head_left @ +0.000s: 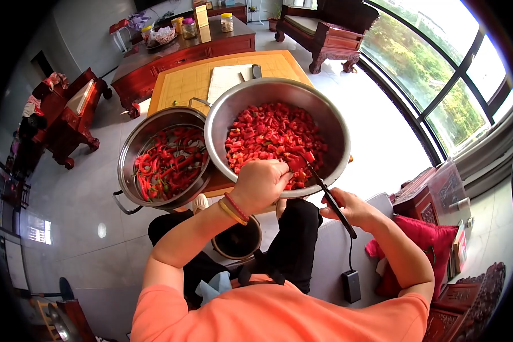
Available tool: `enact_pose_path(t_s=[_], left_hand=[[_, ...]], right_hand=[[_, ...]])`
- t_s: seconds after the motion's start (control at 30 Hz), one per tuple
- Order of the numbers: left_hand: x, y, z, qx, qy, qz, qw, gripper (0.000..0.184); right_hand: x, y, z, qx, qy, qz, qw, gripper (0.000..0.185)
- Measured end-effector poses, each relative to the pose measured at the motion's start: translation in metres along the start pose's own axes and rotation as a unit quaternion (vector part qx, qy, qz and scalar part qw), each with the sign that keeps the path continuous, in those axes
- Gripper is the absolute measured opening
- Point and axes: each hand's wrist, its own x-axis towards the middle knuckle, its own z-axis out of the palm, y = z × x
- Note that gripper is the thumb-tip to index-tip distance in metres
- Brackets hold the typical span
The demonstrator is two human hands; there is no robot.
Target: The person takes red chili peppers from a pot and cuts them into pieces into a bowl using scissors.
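My left hand (pixel 262 183) is closed around a red chili pepper (pixel 296 163) above the near side of a large metal basin (pixel 337 122). Cut red chili pieces (pixel 273 134) fill the basin's bottom. My right hand (pixel 350 208) grips black-handled scissors (pixel 332 199), whose tips meet the pepper at the basin's near right rim. How far the blades are apart is too small to tell. Left of the basin, a two-handled steel pot (pixel 128 171) holds whole red chilies (pixel 171 165).
A wooden table (pixel 179 80) supports the basin, with a white board (pixel 225 80) behind it. Between my legs stands a dark-mouthed bucket (pixel 237 239). A black box (pixel 351 286) with a cord lies on the grey seat (pixel 319 262), near a red cushion (pixel 422 239).
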Motion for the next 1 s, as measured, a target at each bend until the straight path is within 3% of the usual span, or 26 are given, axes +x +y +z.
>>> enact_pose_path(t_s=[0.23,0.33,0.57,0.77,1.0], left_hand=[[-0.002,-0.004,0.004,0.070,0.037,0.046,0.996,0.017],[-0.003,-0.006,0.005,0.070,0.031,0.035,0.996,0.017],[-0.004,-0.009,0.004,0.067,0.006,-0.001,0.998,0.014],[-0.005,-0.011,0.001,0.025,0.041,-0.017,0.999,0.013],[-0.003,-0.006,0.004,0.046,0.057,-0.033,0.997,0.012]], right_hand=[[0.001,0.001,0.004,0.033,0.030,0.014,0.999,0.040],[-0.002,-0.005,0.003,0.087,0.037,0.078,0.992,0.041],[-0.002,-0.001,0.004,0.120,0.029,0.082,0.989,0.043],[-0.004,0.009,0.004,0.201,0.013,0.061,0.978,0.054],[-0.008,0.016,0.022,0.213,-0.104,-0.012,0.971,0.064]])
